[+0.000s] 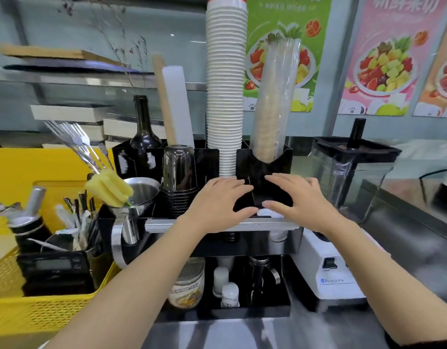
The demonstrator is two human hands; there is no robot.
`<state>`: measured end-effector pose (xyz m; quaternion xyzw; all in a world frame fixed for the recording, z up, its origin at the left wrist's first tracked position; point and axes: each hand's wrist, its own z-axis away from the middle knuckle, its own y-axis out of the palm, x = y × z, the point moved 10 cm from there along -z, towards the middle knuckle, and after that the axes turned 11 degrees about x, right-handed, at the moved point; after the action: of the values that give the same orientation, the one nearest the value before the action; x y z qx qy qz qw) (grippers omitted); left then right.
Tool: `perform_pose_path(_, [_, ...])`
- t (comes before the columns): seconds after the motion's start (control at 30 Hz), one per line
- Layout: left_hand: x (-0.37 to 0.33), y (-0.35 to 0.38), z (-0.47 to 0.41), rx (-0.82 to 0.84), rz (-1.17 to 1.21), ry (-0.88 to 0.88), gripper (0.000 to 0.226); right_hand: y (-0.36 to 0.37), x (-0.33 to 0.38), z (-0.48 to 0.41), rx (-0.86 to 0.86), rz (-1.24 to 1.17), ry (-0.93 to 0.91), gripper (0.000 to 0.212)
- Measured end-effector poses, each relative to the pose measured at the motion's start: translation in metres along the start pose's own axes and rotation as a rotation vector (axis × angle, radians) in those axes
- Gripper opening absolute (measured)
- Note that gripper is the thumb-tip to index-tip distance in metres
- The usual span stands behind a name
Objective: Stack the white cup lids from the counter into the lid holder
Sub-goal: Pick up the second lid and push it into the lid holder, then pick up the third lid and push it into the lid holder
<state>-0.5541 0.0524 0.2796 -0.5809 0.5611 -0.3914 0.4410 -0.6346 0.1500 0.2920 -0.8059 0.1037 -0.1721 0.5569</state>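
Centre frame, my left hand [221, 201] and right hand [294, 197], both spread wide and empty, settle white plastic cup lids [269, 213] into the black acrylic lid holder [264, 162]; next I'd judge pressing them level.

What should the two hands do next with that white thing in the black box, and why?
Probably press the white lids gently down into the black lid holder. Both the left hand and the right hand are spread open over that compartment, and only a bit of white shows between them, so the lids seem nearly seated.
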Motion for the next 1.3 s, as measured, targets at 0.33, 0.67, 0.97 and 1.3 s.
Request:
perform_pose_path(0.33, [0.073, -0.034, 0.177, -0.244, 0.099, -0.179, 0.06, 0.061, 0.175, 0.018, 0.015, -0.166, -0.354, 0.081])
perform_pose_path(0.67, [0.175, -0.026, 0.367, -0.199, 0.087, -0.471, 0.059, 0.187, 0.353, 0.016, 0.259, -0.27, -0.54, 0.086])
perform_pose_path(0.97, [0.24, 0.054, 0.483, -0.028, 0.261, -0.652, 0.073, 0.327, 0.444, 0.039, 0.558, -0.317, -0.45, 0.092])
perform_pose_path(1.3, [0.241, 0.149, 0.536, 0.159, 0.523, -0.678, 0.087, 0.406, 0.459, 0.074, 0.678, -0.3, -0.337, 0.084])
